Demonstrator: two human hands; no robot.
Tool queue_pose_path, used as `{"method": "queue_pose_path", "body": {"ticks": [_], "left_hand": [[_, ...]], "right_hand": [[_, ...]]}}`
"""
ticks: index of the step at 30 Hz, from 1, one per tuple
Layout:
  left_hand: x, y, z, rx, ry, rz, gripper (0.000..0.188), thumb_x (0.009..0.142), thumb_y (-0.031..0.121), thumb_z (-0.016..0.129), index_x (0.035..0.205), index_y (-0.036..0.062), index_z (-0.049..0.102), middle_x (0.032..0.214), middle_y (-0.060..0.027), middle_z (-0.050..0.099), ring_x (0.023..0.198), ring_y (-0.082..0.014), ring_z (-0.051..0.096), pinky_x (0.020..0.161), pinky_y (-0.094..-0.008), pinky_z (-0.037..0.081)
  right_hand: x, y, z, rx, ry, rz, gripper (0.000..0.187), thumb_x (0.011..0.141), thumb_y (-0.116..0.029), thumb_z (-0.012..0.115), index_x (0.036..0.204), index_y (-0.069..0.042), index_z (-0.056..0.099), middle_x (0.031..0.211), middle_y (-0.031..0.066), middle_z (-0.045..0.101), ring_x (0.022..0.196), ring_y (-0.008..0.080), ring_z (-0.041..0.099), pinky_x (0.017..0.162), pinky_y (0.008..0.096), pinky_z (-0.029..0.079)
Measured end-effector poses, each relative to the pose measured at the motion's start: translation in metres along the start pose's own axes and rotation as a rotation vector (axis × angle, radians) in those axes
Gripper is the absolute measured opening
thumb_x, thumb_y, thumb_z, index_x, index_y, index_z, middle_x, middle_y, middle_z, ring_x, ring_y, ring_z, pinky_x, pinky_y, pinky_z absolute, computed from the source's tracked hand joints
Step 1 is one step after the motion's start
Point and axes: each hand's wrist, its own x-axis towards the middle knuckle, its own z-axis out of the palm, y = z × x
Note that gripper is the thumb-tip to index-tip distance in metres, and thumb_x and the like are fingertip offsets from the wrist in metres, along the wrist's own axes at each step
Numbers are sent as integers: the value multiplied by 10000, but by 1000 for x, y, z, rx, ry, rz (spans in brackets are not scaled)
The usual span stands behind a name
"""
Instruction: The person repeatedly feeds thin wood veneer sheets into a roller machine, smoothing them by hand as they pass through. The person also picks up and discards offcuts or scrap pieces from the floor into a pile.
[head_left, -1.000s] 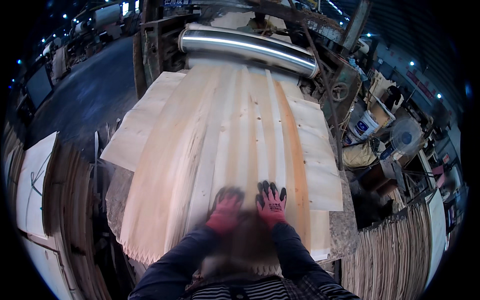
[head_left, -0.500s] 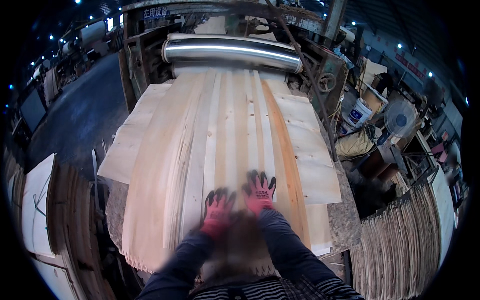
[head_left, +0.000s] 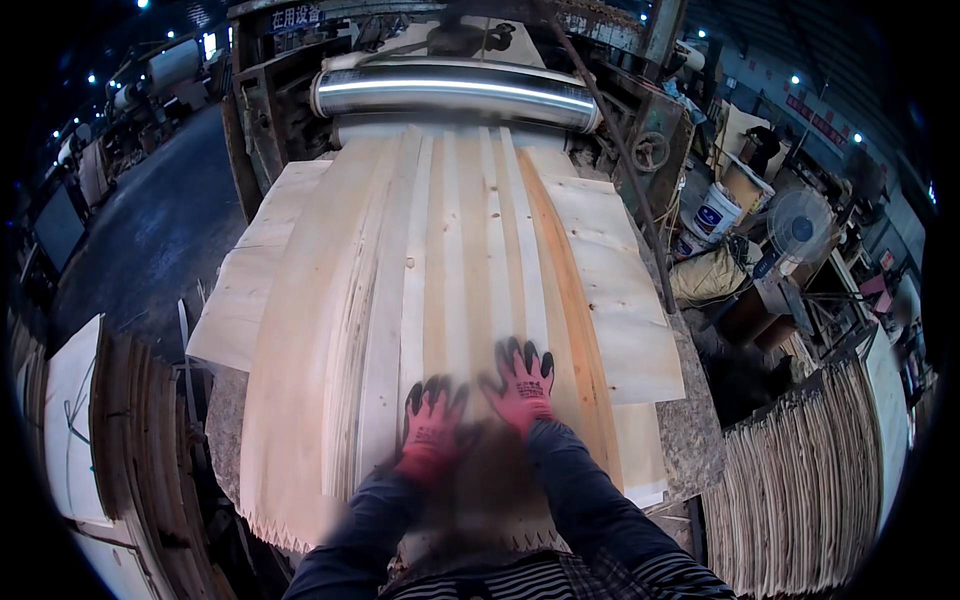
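Note:
Before me lie several long, pale wood veneer strips (head_left: 470, 260), side by side and running away toward a shiny metal roller (head_left: 455, 95). My left hand (head_left: 432, 430), in a pink glove with black fingertips, rests on the strips with its fingers spread. Just to its right and a little farther forward, my right hand (head_left: 522, 385), gloved alike, also presses flat with fingers apart. An orange-brown strip (head_left: 570, 270) runs to the right of my right hand. Wider veneer sheets (head_left: 640, 300) stick out beneath the strips on both sides. Neither hand grasps anything.
Upright stacks of veneer (head_left: 800, 480) stand at the lower right, with more stacked boards (head_left: 140, 430) at the left. A slanting metal bar (head_left: 635, 190) crosses the machine's right side. Beyond it are a white bucket (head_left: 715, 215) and a fan (head_left: 800, 228).
At the far end, beyond the roller, a large pale sheet and a dark shape above it now show. My hands stay flat on the strips, nearly in place. The view has shifted slightly.

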Motion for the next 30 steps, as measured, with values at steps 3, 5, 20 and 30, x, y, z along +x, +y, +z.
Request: {"method": "queue_pose_path", "body": {"ticks": [3,5,20,30], "left_hand": [[1,-3,4,55,49,39,768,751,557,516,1366,172,266,1351,-187,310,1241,-403,283,1003,-563,179],[2,-4,4,80,82,66,799,756,559,514,1390,179,211,1333,-190,333,1225,-412,309,990,-575,199],[0,-2,1,-27,184,88,689,757,571,493,1301,158,400,1351,-200,317,1248,-400,270,1014,-542,153],[1,-7,7,-2,39,44,705,776,574,455,1335,158,345,1391,-179,271,1274,-375,238,1037,-524,113]], "right_hand": [[12,0,-6,-46,-62,24,662,800,-553,434,1354,-211,317,1411,87,272,1307,322,187,1033,558,95],[19,0,-12,-23,-83,42,655,800,-553,433,1346,-207,334,1411,84,273,1309,319,184,1028,564,105],[12,2,-12,-27,-130,68,716,816,-551,407,1388,-157,232,1431,92,230,1338,308,114,1056,535,6],[11,-3,-13,6,-143,83,704,812,-545,413,1383,-166,250,1440,79,212,1340,287,112,1060,525,-9]]}}
